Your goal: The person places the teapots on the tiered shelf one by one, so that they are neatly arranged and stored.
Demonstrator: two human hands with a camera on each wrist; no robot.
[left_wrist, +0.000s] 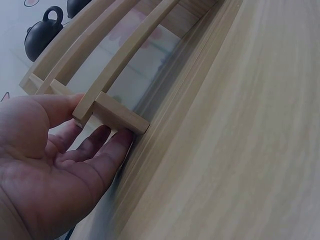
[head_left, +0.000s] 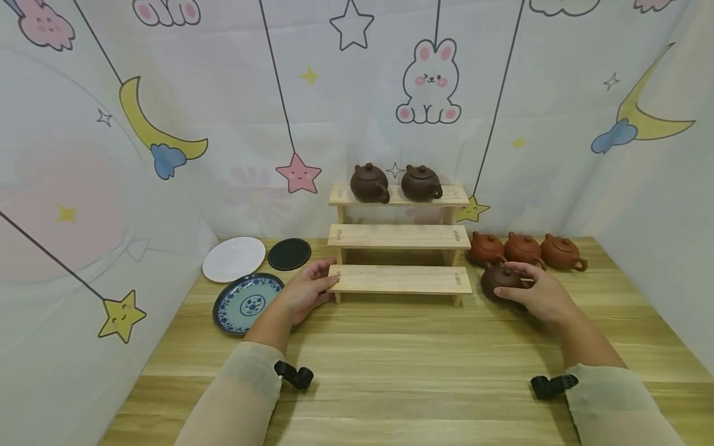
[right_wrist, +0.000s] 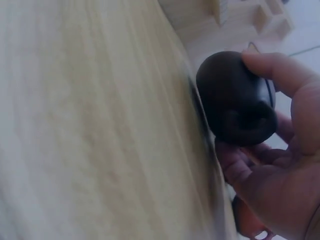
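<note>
My right hand (head_left: 541, 294) holds a dark brown teapot (head_left: 499, 282), thumb on one side and fingers on the other. In the right wrist view the teapot (right_wrist: 232, 95) shows its handle towards the palm, close to the tabletop. At the left end of a three-step wooden stand (head_left: 398, 279), my left hand (head_left: 307, 291) grips the lowest step. The left wrist view shows the thumb of that hand (left_wrist: 60, 165) against the step's edge and the fingers around its leg (left_wrist: 120, 112). Two dark brown teapots (head_left: 368, 183) (head_left: 422, 183) sit on the top step.
Three reddish-brown teapots (head_left: 524, 249) stand in a row behind the held one, right of the stand. Left of the stand lie a white plate (head_left: 234, 259), a black round plate (head_left: 289, 254) and a blue-patterned plate (head_left: 251, 303). A printed cloth (head_left: 357, 93) hangs behind the wooden table (head_left: 413, 365).
</note>
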